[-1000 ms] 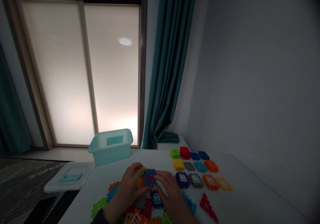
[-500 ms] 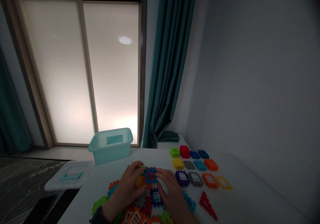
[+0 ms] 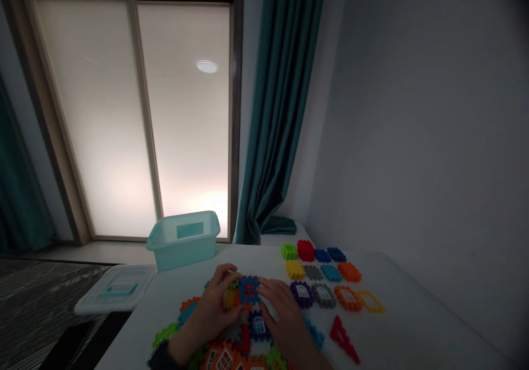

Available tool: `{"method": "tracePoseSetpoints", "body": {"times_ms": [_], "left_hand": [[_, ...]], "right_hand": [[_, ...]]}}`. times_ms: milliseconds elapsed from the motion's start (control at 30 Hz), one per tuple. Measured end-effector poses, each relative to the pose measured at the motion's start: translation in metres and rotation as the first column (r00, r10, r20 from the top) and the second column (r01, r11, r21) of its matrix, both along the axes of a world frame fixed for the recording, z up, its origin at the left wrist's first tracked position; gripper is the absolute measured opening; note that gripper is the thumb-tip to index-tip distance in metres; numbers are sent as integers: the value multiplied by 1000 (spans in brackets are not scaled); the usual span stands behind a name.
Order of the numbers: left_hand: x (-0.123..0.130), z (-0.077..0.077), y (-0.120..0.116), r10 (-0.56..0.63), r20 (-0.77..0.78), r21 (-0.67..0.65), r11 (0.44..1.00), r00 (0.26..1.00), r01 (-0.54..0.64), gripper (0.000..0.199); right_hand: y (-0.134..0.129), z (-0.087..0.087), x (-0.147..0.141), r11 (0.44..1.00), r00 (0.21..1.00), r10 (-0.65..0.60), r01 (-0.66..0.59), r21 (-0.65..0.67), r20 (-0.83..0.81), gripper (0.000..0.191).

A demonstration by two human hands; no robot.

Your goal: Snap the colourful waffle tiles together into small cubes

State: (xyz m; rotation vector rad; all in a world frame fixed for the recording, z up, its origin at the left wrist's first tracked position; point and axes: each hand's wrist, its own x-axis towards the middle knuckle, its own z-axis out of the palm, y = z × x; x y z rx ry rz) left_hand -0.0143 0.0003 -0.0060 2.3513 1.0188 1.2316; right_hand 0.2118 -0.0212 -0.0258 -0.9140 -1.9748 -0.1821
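Note:
Both my hands hold a blue plastic interlocking block (image 3: 249,290) with a red window grid, raised slightly above the table. My left hand (image 3: 210,306) curls around its left side and a yellow piece (image 3: 230,299) behind it. Fingertips of my right hand (image 3: 281,309) press its right edge. Below my wrists lies a heap of joined blocks (image 3: 221,357), partly hidden by my hands. To the right, several colored blocks (image 3: 322,273) stand in rows, including a purple window block (image 3: 301,294) close to my right hand.
A pale teal plastic bin (image 3: 183,240) stands at the far table edge, its lid (image 3: 118,289) lying off the table's left side. A red triangular frame (image 3: 342,339) lies on the white table (image 3: 405,317). A wall runs along the right; a teal curtain (image 3: 281,111) hangs beyond.
The view has tilted slightly, shifting the scene a little upward. My hands and the blue block have barely moved.

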Motion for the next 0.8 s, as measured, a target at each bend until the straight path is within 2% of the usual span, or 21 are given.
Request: {"method": "tracePoseSetpoints", "body": {"times_ms": [200,300,400,467,600,700,800], "left_hand": [[5,9,-4,-48,73,-80,995,996,53,47],[6,13,-5,-68,79,-136,988,995,78,31],[7,13,-6,-53,57,-144,988,997,61,16],[7,10,-6,-28,32,-109,994,999,32,24],[6,1,-6,19,-86,15,1000,996,-17,57],[5,-3,-5,33,-172,88,996,985,-17,59],[6,-4,-5,44,-189,99,995,981,-25,59]], "right_hand": [[-1,6,5,998,998,37,-39,42,60,26],[-3,8,4,998,996,60,-61,-5,-64,22],[-4,9,0,990,962,10,-48,-132,-274,19],[-4,8,-3,967,919,-62,-41,-251,-390,20],[0,6,-7,885,835,-177,-97,-456,-521,31],[3,5,-7,827,802,-167,-203,-524,-574,36],[3,5,-7,781,775,-137,-298,-548,-617,39]]}}
